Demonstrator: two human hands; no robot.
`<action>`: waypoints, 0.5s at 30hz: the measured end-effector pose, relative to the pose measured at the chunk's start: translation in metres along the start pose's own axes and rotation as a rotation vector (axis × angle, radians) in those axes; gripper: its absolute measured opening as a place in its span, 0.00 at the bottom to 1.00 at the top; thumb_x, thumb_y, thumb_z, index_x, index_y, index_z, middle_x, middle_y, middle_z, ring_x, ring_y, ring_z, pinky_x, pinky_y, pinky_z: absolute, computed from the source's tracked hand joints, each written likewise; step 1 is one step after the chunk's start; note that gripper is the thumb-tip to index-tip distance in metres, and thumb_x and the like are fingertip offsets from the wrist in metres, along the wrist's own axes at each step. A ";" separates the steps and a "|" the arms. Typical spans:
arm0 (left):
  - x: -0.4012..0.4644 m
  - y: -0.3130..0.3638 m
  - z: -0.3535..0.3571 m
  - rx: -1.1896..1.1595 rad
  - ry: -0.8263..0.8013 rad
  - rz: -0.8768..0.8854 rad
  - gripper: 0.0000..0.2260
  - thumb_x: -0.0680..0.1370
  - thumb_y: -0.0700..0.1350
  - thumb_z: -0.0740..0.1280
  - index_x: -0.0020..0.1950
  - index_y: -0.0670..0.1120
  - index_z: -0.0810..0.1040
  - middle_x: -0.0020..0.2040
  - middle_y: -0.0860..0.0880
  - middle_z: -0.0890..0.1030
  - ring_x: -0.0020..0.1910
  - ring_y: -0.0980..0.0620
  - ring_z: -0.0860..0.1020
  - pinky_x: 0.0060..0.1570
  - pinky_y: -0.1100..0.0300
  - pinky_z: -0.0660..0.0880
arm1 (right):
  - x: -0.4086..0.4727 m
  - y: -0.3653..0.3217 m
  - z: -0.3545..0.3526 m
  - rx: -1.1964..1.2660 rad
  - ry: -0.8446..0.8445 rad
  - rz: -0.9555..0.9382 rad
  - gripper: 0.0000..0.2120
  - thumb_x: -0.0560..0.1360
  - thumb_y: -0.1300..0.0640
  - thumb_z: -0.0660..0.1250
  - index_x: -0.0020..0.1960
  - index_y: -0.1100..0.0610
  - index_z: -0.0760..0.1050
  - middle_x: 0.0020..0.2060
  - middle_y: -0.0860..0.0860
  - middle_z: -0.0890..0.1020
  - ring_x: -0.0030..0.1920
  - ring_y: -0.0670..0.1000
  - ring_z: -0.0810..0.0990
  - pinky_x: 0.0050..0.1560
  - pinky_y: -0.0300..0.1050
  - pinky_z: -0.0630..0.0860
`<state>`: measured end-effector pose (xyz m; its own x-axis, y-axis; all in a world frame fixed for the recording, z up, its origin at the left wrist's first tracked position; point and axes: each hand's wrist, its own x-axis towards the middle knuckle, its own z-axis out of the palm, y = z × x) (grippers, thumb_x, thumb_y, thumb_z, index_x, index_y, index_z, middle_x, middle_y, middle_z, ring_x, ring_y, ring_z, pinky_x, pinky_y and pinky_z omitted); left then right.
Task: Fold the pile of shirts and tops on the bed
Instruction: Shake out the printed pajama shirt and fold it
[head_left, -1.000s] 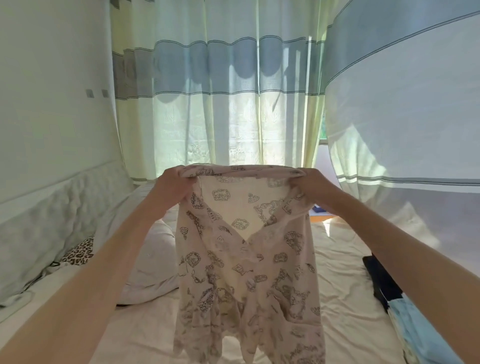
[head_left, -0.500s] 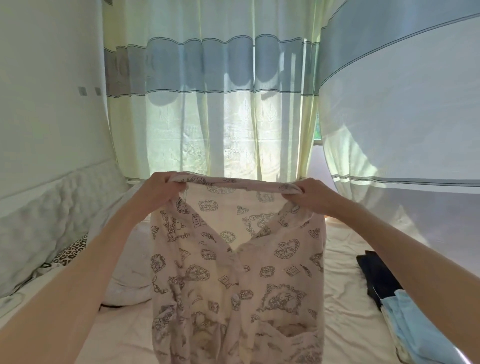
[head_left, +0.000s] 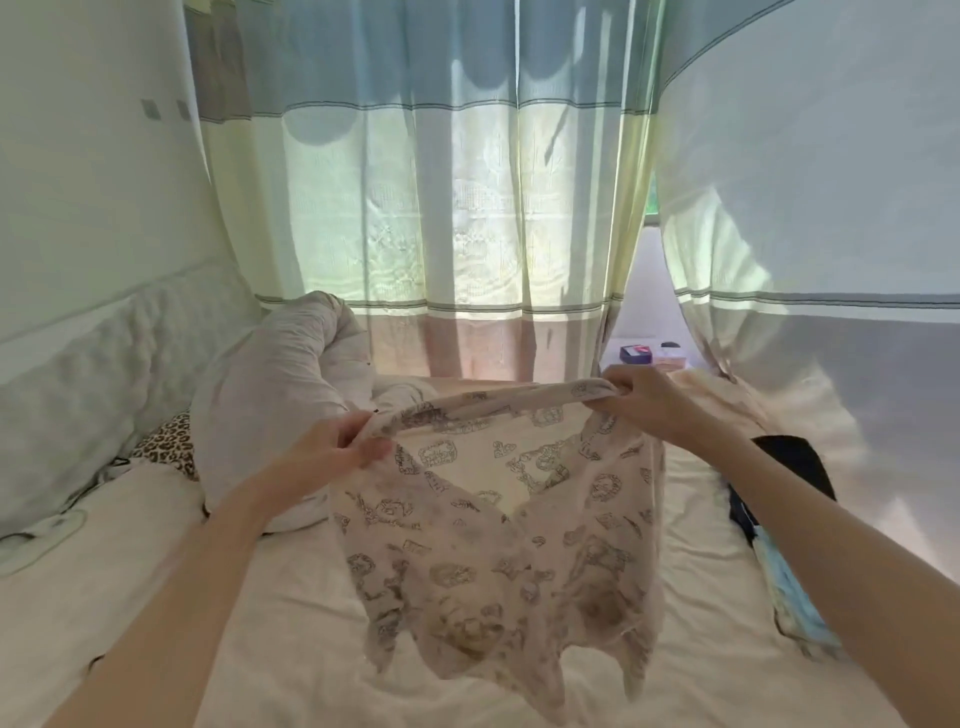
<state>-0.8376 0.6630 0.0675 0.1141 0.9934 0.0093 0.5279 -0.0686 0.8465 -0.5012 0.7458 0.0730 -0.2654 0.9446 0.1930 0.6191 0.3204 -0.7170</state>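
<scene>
Along the left wall runs a pale padded headboard (head_left: 88, 374), and below it a leopard-print cushion (head_left: 169, 447) peeks out beside a bulky, rumpled white duvet (head_left: 280, 384) heaped on the bed (head_left: 291, 613). The bed sheet is a creamy pink, wrinkled, and lit by sun coming through the striped curtains (head_left: 441, 208) at the far side.

The left hand (head_left: 332, 457) reaches forward over the bed, its grip pinching the upper edge of a patterned top (head_left: 498, 551), thumb on the near side and fingers curled behind the cloth. The top is pale pink with dark line-drawn motifs all over. It hangs in the air above the middle of the bed, stretched between both hands along its upper edge, its ragged lower hem dangling just over the sheet.

The right hand (head_left: 649, 400) holds the other end of that edge, a little higher and farther away, its grip likewise closed on the bunched fabric.

Further right, partly hidden behind the right forearm, a dark garment (head_left: 795, 462) and light blue clothing (head_left: 795, 592) lie on the bed's right side. Beyond the curtain gap sits a small purple box (head_left: 636, 354).
</scene>
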 end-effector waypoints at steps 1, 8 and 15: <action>-0.002 -0.010 0.007 0.043 0.050 -0.010 0.11 0.76 0.47 0.67 0.53 0.41 0.78 0.40 0.47 0.76 0.38 0.53 0.73 0.35 0.70 0.68 | -0.005 0.005 0.005 -0.014 -0.010 -0.010 0.10 0.73 0.53 0.70 0.35 0.52 0.74 0.31 0.50 0.75 0.33 0.48 0.70 0.33 0.39 0.65; -0.057 -0.030 0.040 0.302 0.318 -0.017 0.13 0.80 0.47 0.60 0.48 0.37 0.73 0.31 0.48 0.71 0.31 0.51 0.69 0.32 0.68 0.64 | -0.060 0.022 0.035 0.020 -0.057 -0.004 0.10 0.73 0.52 0.70 0.40 0.60 0.79 0.32 0.53 0.77 0.33 0.48 0.72 0.33 0.39 0.66; -0.121 -0.031 0.068 0.318 0.473 -0.015 0.14 0.75 0.52 0.66 0.41 0.41 0.74 0.31 0.42 0.75 0.32 0.44 0.74 0.32 0.58 0.66 | -0.137 0.018 0.044 0.069 0.114 0.072 0.12 0.71 0.53 0.72 0.36 0.61 0.76 0.29 0.53 0.78 0.31 0.48 0.73 0.32 0.40 0.66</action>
<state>-0.8103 0.5390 0.0035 -0.2462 0.9223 0.2979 0.7623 -0.0056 0.6472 -0.4867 0.6187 0.0040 -0.1343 0.9681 0.2114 0.5804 0.2498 -0.7751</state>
